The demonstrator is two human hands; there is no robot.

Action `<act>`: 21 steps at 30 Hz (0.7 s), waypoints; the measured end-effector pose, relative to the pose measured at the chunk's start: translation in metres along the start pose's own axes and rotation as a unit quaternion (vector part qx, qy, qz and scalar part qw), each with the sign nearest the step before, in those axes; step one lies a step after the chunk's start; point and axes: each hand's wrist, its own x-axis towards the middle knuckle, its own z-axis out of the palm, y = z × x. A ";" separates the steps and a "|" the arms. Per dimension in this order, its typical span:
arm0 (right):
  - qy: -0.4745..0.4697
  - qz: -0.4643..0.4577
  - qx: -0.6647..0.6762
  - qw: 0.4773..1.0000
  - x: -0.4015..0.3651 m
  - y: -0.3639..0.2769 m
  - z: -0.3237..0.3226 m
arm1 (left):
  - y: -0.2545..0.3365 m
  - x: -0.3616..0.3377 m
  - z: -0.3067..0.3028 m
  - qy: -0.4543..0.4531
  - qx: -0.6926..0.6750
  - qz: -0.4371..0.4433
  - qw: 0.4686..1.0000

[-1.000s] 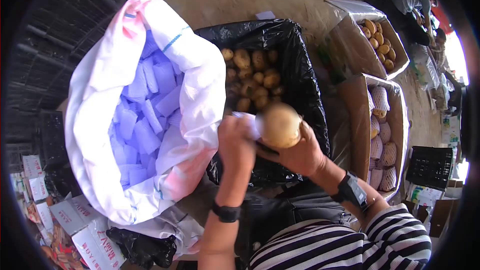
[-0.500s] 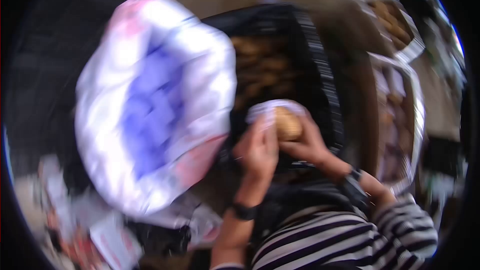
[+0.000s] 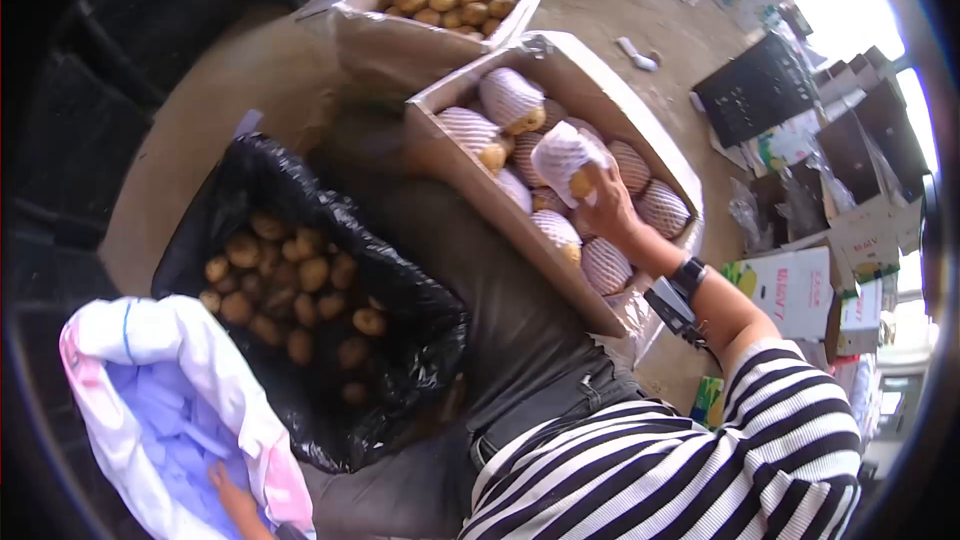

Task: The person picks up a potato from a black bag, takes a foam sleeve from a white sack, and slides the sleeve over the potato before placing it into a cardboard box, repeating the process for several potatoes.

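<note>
Bare earth floor [image 3: 180, 140] all round, with cartons [image 3: 800, 290] heaped off to the right, and the person is bent over a long box [image 3: 480, 190] at their knee. The right hand [image 3: 608, 210] has its grip closed round a potato [image 3: 560, 155] already sleeved in a white net, holding it low over the middle of the box, touching or just above the ones packed there. Around it lie more netted potatoes [image 3: 605, 265], running from the far corner down to the near one. They cover most of the bottom, though I'd judge there is room for more on top.

The left hand [image 3: 232, 490] is down inside the white sack [image 3: 170, 325] at the near left, among the loose nets [image 3: 170, 420]. Only part of it shows above the frame's edge, so I cannot tell whether its grip has closed on a net or lies open.

Between sack and box sits the black bag [image 3: 250, 165], with a good heap of bare potatoes [image 3: 290, 280] in it, none netted. A far box [image 3: 400, 40] beyond the first is full of bare ones too.

So, by my reckoning, the work is partway: one layer in the box is nearly laid, this potato is wrapped and about placed, and the whole heap in the black bag is left to wrap.
</note>
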 end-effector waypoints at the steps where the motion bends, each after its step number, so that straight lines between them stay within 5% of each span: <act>1: -0.129 -0.051 -0.081 0.987 -0.001 0.010 -0.004 | 0.004 -0.004 0.003 0.006 -0.062 0.012 0.998; 2: -0.250 -0.115 -0.154 0.949 0.003 0.013 0.001 | 0.005 -0.004 0.009 0.002 -0.221 -0.052 0.974; 3: -0.247 -0.072 -0.117 0.959 0.012 -0.002 -0.002 | 0.005 -0.011 0.016 0.025 -0.210 -0.040 0.977; 4: -0.246 -0.030 -0.082 0.965 0.028 -0.021 -0.009 | -0.006 -0.009 0.020 0.015 -0.038 0.034 0.999; 6: -0.093 -0.172 0.020 0.980 0.056 -0.050 -0.009 | 0.018 -0.011 0.003 0.057 -0.051 0.050 0.996; 8: -0.115 -0.161 0.160 0.967 0.082 -0.114 -0.001 | 0.036 -0.010 -0.010 0.063 -0.065 0.006 0.996; 10: -0.239 -0.148 0.299 0.912 0.100 -0.191 0.032 | 0.038 -0.011 -0.016 0.072 -0.084 0.013 0.994; 13: -0.336 -0.279 0.262 0.861 0.113 -0.259 0.149 | 0.057 -0.017 -0.034 0.038 -0.189 -0.082 0.978; 15: -0.430 -0.279 0.079 0.855 0.121 -0.284 0.240 | 0.065 -0.025 -0.037 0.058 -0.241 -0.105 0.963; 16: -0.372 -0.380 0.046 0.846 0.123 -0.271 0.293 | 0.066 -0.029 -0.034 0.084 -0.288 -0.118 0.947; 18: -0.399 -0.361 0.050 0.841 0.129 -0.224 0.414 | 0.060 -0.039 -0.024 0.099 -0.284 -0.106 0.948; 19: -0.473 -0.240 0.075 0.844 0.130 -0.210 0.457 | 0.059 -0.042 -0.021 0.129 -0.276 -0.077 0.949; 21: -0.442 -0.278 0.046 0.851 0.125 -0.229 0.430 | 0.063 -0.046 -0.018 0.148 -0.284 -0.111 0.941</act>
